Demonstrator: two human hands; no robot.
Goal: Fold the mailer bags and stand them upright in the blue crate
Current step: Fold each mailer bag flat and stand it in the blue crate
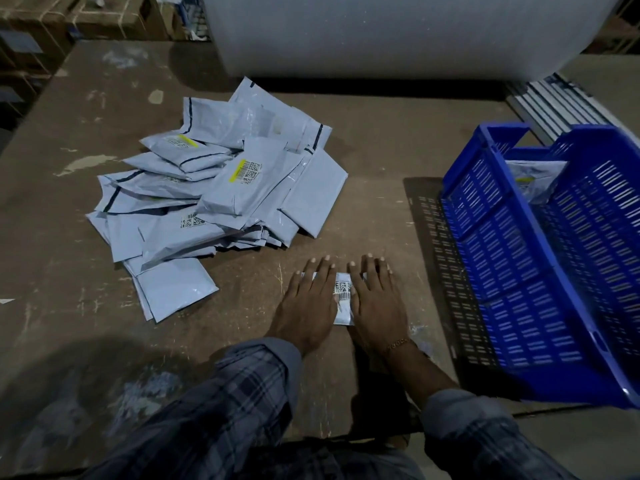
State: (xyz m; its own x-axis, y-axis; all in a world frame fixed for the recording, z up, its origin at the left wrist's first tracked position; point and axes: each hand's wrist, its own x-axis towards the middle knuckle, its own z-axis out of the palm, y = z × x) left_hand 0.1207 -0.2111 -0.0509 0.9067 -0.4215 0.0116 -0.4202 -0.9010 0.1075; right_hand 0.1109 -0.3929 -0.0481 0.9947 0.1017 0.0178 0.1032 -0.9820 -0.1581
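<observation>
1. The left hand [308, 303] and right hand [375, 299] lie flat, fingers straight and slightly spread, pressing a folded mailer bag [343, 295] onto the table [374, 161] near its front edge.
2. The hands cover most of that bag; only a barcoded strip shows between them.
3. Both palms face down, fingers pointing far, plaid sleeves [242, 393] behind the wrists.
4. A pile of mailer bags [214, 188] lies far left. The blue crate [540, 258] stands to the right, one bag [533, 178] upright inside, partly hidden.

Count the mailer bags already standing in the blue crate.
1: a single mailer bag stands at the far end of the blue crate. Others may be hidden behind its near walls.
</observation>
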